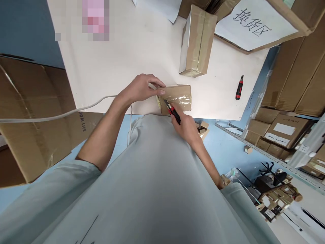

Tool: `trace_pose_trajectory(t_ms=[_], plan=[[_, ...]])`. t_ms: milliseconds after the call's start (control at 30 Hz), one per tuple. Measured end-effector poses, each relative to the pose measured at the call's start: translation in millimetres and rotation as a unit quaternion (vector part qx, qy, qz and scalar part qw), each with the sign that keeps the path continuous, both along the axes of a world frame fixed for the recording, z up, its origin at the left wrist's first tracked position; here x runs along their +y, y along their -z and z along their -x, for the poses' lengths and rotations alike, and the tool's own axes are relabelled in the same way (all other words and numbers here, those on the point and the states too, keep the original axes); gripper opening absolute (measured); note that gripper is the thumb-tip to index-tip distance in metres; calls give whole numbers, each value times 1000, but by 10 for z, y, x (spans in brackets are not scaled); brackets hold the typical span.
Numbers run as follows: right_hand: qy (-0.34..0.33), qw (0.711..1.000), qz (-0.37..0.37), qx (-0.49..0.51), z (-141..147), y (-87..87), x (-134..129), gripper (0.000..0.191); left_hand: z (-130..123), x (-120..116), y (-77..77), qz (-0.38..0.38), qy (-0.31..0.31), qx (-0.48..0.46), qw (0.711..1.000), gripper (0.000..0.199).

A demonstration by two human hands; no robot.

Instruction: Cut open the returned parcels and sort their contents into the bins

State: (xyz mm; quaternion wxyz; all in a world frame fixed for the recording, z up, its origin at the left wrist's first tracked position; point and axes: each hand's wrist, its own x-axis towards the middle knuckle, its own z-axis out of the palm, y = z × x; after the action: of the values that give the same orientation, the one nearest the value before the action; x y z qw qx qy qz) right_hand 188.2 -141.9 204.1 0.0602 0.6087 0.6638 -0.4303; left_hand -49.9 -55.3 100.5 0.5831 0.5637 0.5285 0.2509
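A small cardboard box with shiny clear tape lies at the near edge of the white table. My left hand is at its left end, with the thumb on top and the fingers over the far corner, holding it. My right hand is closed around a red and black utility knife. The blade points up and left over the box's left part, near my left thumb; whether it touches the cardboard I cannot tell.
Beyond the box stands a taller taped carton. A second utility knife lies on the right of the table. A white cable crosses the left edge. Large cartons stand at left, and a labelled box at the back right.
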Motion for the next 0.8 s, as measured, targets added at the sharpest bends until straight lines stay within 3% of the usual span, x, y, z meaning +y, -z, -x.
trace_pose_trajectory(t_ms=[167, 533, 800], plan=[[-10, 998, 4, -61, 266, 55, -41, 60, 27, -6, 66, -9, 6, -18, 1000, 47], [-67, 974, 37, -215, 714, -151, 96, 61, -14, -32, 132, -19, -13, -29, 999, 31], [-109, 952, 121, -257, 681, -282, -139, 58, -89, -100, 75, -10, -53, -31, 998, 23]])
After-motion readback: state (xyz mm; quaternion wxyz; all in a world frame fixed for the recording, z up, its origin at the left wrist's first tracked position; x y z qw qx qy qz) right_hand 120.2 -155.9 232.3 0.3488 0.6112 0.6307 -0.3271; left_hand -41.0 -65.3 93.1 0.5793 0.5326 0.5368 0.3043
